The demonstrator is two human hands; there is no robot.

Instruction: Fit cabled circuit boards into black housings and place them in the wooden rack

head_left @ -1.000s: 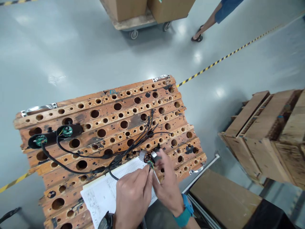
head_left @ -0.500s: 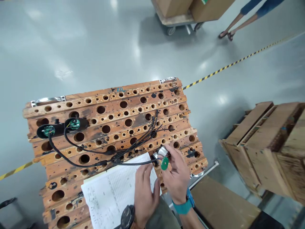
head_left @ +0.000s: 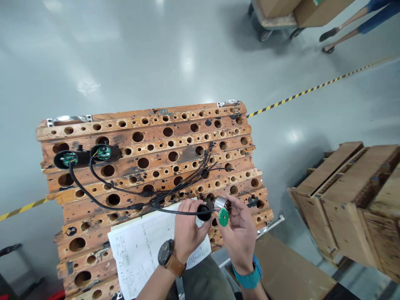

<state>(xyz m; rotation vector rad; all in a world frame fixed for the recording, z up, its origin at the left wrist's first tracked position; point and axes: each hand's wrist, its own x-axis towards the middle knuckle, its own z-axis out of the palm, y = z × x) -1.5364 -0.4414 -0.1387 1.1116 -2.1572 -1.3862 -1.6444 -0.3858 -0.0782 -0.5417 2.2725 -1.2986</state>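
Note:
My right hand (head_left: 239,233) holds a silver metal cylinder (head_left: 221,202) between thumb and fingers, with a round green circuit board (head_left: 223,217) hanging by thin wires beside it. My left hand (head_left: 188,227) grips a black round cap (head_left: 204,212) just left of the cylinder, near the black cable (head_left: 175,212). Two black housings (head_left: 81,159) with green boards inside lie at the left of the holed wooden board (head_left: 125,137). Their cables run to a bundle in the middle. Written paper sheets (head_left: 140,250) lie under my left forearm.
Metal handles (head_left: 70,120) sit on the wooden board's corners. Wooden crates (head_left: 346,196) stand at the right, a cardboard box (head_left: 290,266) at the lower right. A cart (head_left: 278,21) with boxes and a person's legs (head_left: 353,27) are at the upper right.
My left hand has moved up from the paper and taken hold of the black cap. The view has shifted, and the cart and the person's legs appear further right.

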